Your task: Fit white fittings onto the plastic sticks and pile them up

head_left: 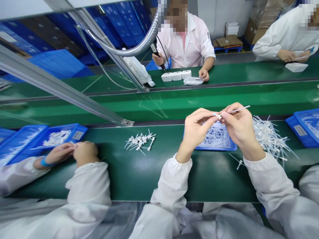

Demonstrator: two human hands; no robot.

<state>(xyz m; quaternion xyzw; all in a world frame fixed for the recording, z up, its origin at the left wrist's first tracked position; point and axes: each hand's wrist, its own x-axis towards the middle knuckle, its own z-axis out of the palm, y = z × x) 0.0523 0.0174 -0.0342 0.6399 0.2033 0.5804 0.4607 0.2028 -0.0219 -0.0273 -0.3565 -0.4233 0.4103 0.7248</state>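
Observation:
My left hand (196,127) and my right hand (239,127) are raised together above a blue tray (231,146) of thin white plastic parts. Between their fingertips they pinch one small white part (219,116). A thin white tube (240,109) sticks out to the right from my right hand's fingers. Just right of my right hand a loose heap of white parts (270,136) lies on the green belt (149,172). To my left, a smaller pile of white parts (141,141) rests on the belt.
A co-worker's hands (72,153) work at my left beside blue trays (57,136). Another blue tray (305,126) sits at the right edge. Across the belt a person (185,43) holds a tool over white boxes (176,75). A metal frame bar (62,91) slants down at left.

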